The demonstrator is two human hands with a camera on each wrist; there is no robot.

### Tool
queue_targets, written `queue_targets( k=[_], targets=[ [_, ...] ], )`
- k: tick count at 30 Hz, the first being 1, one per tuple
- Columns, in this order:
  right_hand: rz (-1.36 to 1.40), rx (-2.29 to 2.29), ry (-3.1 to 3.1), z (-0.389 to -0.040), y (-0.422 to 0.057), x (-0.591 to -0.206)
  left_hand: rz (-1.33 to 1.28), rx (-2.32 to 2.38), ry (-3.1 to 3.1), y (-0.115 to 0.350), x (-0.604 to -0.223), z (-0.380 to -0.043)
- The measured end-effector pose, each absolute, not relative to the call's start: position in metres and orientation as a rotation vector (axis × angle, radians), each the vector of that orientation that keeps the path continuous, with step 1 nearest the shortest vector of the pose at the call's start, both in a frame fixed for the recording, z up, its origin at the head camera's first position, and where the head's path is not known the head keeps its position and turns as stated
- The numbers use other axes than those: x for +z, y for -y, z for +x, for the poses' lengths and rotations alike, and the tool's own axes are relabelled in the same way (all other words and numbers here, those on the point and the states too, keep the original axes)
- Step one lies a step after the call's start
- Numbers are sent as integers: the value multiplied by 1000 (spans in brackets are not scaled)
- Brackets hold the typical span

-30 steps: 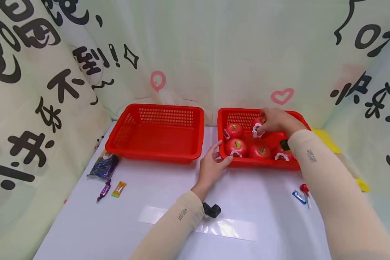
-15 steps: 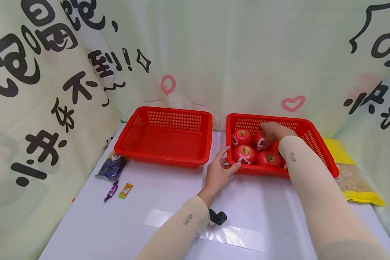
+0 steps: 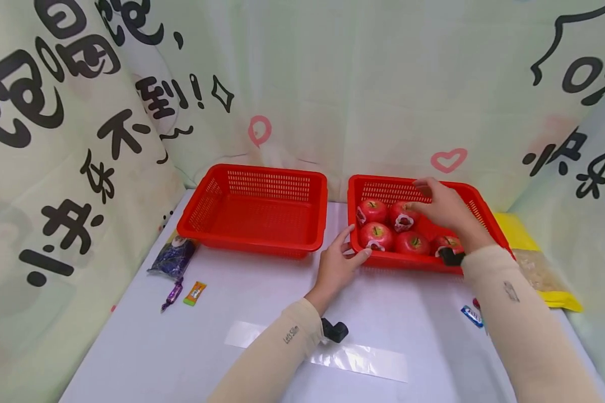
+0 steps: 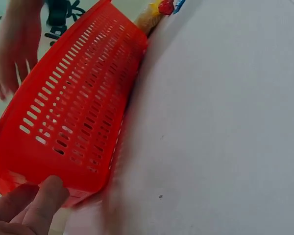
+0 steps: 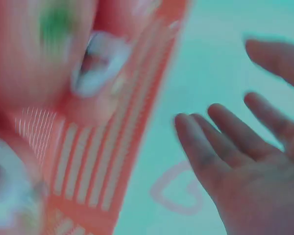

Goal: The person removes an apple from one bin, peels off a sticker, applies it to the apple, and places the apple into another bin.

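Observation:
In the head view, several red apples with white paper bands sit in the right-hand red plastic basket. My left hand grips that basket at its front left corner, thumb in front and fingers along the left side. The left wrist view shows those fingers against the slotted wall. My right hand is above the right part of the basket, close to the back-row apple, and holds nothing. In the blurred right wrist view its fingers are spread and apart from the apples.
A second red basket holds nothing and stands to the left. By it lie a dark packet, a purple candy and an orange candy. At right are a yellow-edged bag and a blue candy.
My right hand has set the banded apple down in the back row, let go of it and risen to the right. My left hand stays on the basket corner. The head view has shifted slightly.

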State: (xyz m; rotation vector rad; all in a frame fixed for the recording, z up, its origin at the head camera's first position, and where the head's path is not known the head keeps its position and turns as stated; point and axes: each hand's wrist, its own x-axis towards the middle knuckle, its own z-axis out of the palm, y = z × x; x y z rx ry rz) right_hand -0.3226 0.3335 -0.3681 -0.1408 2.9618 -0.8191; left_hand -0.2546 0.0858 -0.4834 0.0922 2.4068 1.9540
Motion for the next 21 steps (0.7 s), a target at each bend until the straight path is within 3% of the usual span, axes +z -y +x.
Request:
queue_targets(
  k=[6,10,16,21],
  targets=[
    [-172,-1448,-2975,-212,-298,-392,125,1879,-2455,-80,-475,-259],
    [-211,-1768,-2787,-165,-263,-426,191,1861,-2488,-54,-474,-238],
    [-78,-1899,-2608,-139,-223,-457,350,1825,-2686,14,-481,-183],
    [-78,-1877,-2697,-137,-216,-466,495,1673,-3079,53,-493,-170]
  ],
)
